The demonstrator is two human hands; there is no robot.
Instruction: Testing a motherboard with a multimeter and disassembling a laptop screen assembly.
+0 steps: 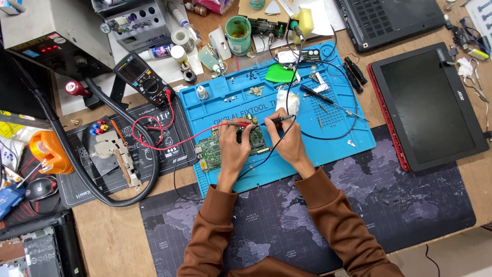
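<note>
On a blue repair mat [338, 138] atop a cluttered wooden bench, the left hand [233, 149] is gripping a red probe [237, 124] and the right hand [287, 141] a black probe [279, 119], both touching a green circuit board [212, 149]; a multimeter [143, 77] is sitting left, a laptop [428, 105] right.

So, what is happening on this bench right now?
A person in brown sleeves bends over a green circuit board on a blue mat. The left hand holds a red probe and the right hand a black probe, both tips pointed at the board. Red and black leads run back toward a multimeter at the left. A laptop screen panel lies at the right.
</note>
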